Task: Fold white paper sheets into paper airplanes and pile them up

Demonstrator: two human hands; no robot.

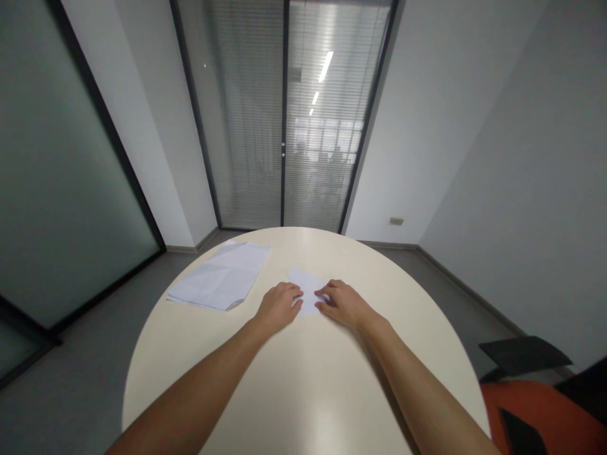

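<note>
A small piece of white paper (307, 298) lies on the round table in front of me. My left hand (279, 304) is at its left side, fingers curled, thumb and fingertips on the paper's edge. On the opposite side my right hand (345, 302) holds the paper in the same way, with the thumb nearer to me. The middle of the paper shows between the two hands, while its side edges are partly hidden under the fingers.
A stack of larger creased white sheets (222, 275) lies at the table's far left. The cream round table (294, 392) has its far edge near a glass door with blinds (322, 177). An orange chair (540, 411) with black armrests stands at the lower right.
</note>
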